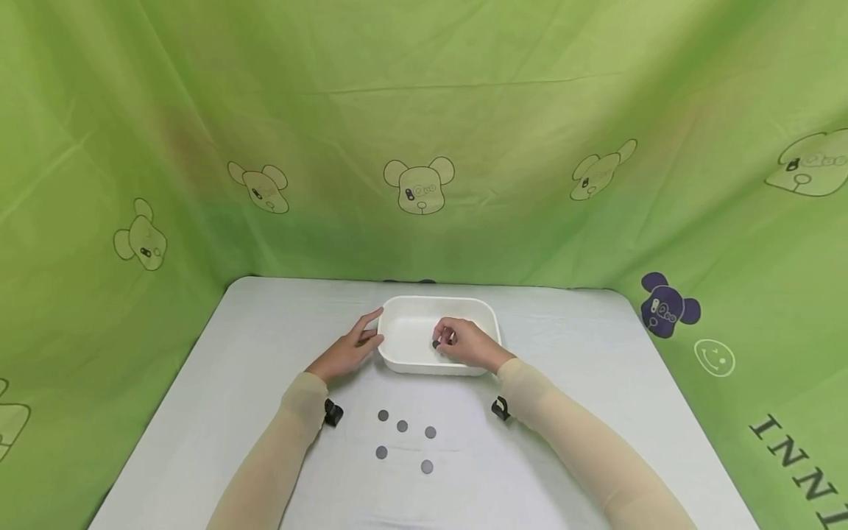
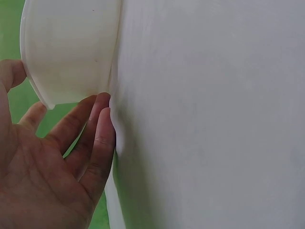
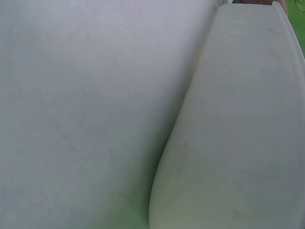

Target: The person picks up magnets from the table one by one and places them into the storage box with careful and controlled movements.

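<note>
- R hand (image 1: 467,344) is over the bin (image 1: 440,368), thumb & fingers pinched on a dark disc (image 1: 436,344).
- Key relation, I'd say: disc vs. bin floor. Disc is inside the rim outline, approx. mid-length, closer to the near wall; can't tell if it's touching the floor or just above.
- Bin's long axis runs L–R, i.e. across the person; R forearm comes in over its near R corner.
- L hand (image 1: 347,355) is at the bin's L end: fingers apart & fairly straight, resting on the end wall, thumb at the near corner. Looks like steadying, not a clamp.
- Five grey discs (image 1: 402,425) lie flat on the table (image 1: 563,316), apart from each other, on the person's side of the bin, btwn the forearms. Round, so no long axis to line up w/.
- L hand's nearer the leftmost ones; R hand's a bit nearer the rightmost of the far three.
- R wrist view: mostly bin's outer wall, so no help on the pinch.
</note>
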`<state>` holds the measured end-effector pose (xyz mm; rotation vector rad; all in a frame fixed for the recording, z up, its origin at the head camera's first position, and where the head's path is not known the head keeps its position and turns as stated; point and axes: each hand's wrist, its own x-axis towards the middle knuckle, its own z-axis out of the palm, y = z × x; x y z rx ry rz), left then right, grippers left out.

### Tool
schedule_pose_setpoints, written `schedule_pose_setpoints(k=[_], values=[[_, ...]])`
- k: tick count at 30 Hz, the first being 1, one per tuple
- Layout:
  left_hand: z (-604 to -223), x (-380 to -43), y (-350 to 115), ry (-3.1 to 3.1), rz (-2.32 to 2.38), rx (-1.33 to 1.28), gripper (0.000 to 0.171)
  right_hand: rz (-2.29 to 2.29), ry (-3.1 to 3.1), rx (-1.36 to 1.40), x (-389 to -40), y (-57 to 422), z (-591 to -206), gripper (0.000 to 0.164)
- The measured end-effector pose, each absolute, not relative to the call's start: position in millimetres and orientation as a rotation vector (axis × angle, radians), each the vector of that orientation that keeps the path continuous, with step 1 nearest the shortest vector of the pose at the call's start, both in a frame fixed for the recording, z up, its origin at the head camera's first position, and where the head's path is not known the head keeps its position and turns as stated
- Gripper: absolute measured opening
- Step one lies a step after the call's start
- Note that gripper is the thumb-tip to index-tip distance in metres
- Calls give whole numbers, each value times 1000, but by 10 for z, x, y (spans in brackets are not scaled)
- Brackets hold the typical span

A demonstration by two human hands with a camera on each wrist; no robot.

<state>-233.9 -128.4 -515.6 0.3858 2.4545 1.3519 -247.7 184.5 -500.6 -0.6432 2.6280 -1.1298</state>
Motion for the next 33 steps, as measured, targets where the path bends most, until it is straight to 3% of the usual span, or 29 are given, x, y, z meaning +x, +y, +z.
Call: schedule_pose_setpoints(k=[33], values=[[-5164,-2343,-1272,2459,1361,389,63,-1065,2628,-538,-2480,1851,-5047,17]])
